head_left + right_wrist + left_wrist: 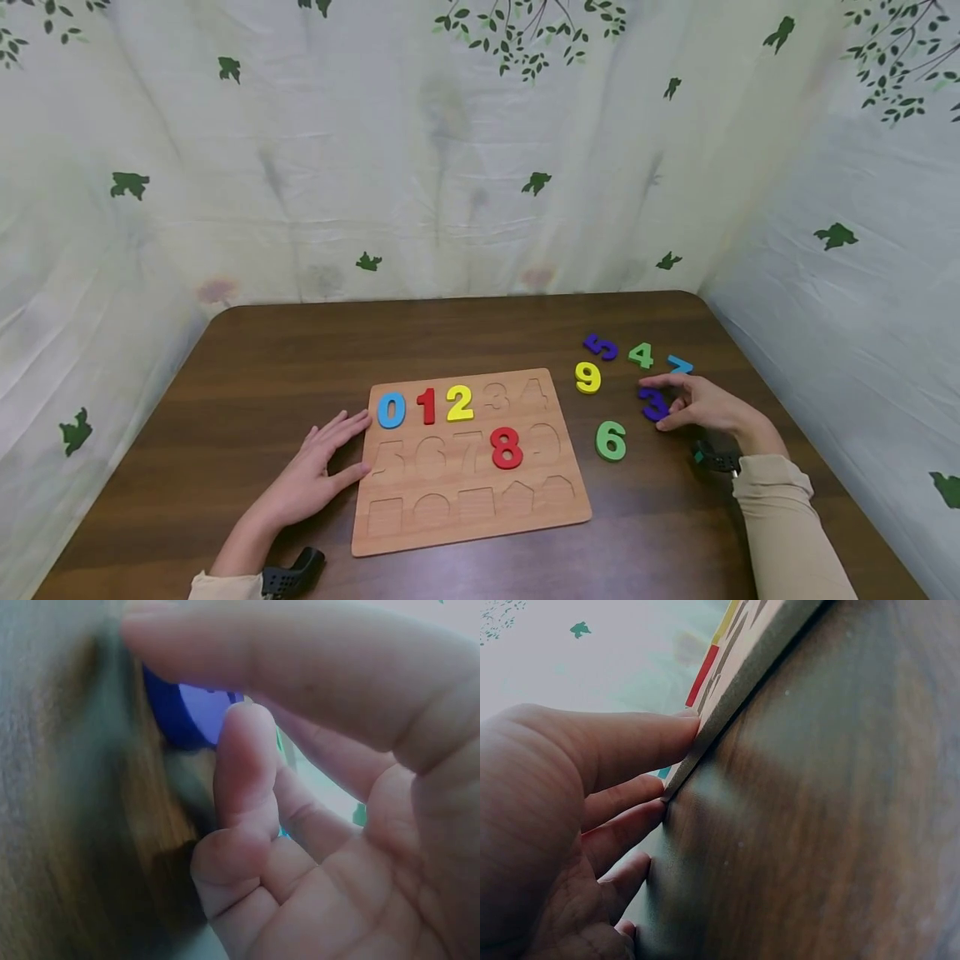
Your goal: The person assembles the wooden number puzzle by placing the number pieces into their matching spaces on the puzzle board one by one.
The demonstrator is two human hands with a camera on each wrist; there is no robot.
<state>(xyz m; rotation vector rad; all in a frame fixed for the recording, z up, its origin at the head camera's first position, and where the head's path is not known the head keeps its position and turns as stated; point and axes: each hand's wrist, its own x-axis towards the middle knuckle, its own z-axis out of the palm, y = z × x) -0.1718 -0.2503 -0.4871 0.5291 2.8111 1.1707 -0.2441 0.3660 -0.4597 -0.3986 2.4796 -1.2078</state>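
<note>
A wooden number board lies on the table with a blue 0, a red 1, a yellow 2 and a red 8 on it. My left hand touches the board's left edge, its fingers fairly straight; the left wrist view has the thumb against that edge. To the right of the board, my right hand pinches a purple number 3 between thumb and fingers. In the right wrist view the purple 3 is partly hidden by the fingers.
Around the right hand lie a purple 5, a green 4, a blue 7, a yellow 9 and a green 6. The brown table meets a white leaf-patterned curtain behind.
</note>
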